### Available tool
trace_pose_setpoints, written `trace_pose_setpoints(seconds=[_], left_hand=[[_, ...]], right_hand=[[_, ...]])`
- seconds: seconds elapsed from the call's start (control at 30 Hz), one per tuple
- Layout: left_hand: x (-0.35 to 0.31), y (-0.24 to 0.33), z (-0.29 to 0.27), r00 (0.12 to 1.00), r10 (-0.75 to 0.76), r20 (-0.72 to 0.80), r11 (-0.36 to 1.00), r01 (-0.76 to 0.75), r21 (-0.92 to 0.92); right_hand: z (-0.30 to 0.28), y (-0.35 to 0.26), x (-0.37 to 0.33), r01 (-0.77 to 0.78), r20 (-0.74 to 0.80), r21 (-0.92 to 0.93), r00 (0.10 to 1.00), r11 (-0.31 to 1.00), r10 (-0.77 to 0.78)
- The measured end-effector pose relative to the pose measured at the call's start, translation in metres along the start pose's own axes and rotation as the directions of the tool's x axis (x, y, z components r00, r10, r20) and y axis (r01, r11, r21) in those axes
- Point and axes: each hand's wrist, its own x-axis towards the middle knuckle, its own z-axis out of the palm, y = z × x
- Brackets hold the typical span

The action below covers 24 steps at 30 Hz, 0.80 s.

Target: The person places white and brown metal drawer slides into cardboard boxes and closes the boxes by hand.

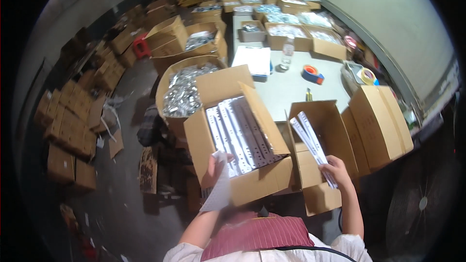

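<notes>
My right hand [336, 170] is closed around a small bundle of long, pale strips with holes [310, 140], which look like drawer slides. They tilt up over the open cardboard box [326, 116] on the right. My left hand [212, 170] grips a thin white dotted sheet [217, 189] at its upper end, and the sheet hangs down over my left forearm. That hand is by the near left corner of a larger open carton [262, 183]. Inside the carton lie rows of similar perforated strips [238, 136], side by side.
A pale table [272, 99] beyond the boxes bears a bottle [287, 53], a tape roll [312, 74], papers [252, 59] and a cutter [308, 94]. A carton of shiny metal parts [184, 90] stands left. Stacked boxes [73, 121] line the left floor; a fan [422, 204] is at right.
</notes>
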Motion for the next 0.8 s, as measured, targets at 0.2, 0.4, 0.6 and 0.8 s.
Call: trace_pose_setpoints(seconds=[0.2,0.4,0.6,0.8], left_hand=[[0.002,0.004,-0.019,0.993,-0.026,0.119,0.917,0.071,-0.392],[-0.019,-0.005,-0.044,0.998,-0.042,0.044,0.674,0.061,-0.736],[-0.046,-0.023,-0.103,0.995,-0.069,-0.066,0.551,-0.017,-0.834],[-0.060,0.000,-0.132,0.964,-0.236,-0.123,0.426,-0.011,-0.904]], right_hand=[[0.088,-0.100,-0.054,0.208,0.267,0.359,0.911,0.910,-0.313],[0.216,-0.105,-0.013,0.247,0.386,0.294,0.853,0.923,-0.352],[0.298,-0.088,0.052,0.420,0.347,-0.764,0.907,0.489,-0.237],[0.318,-0.094,0.063,0.431,0.359,-0.869,0.887,0.241,-0.291]])
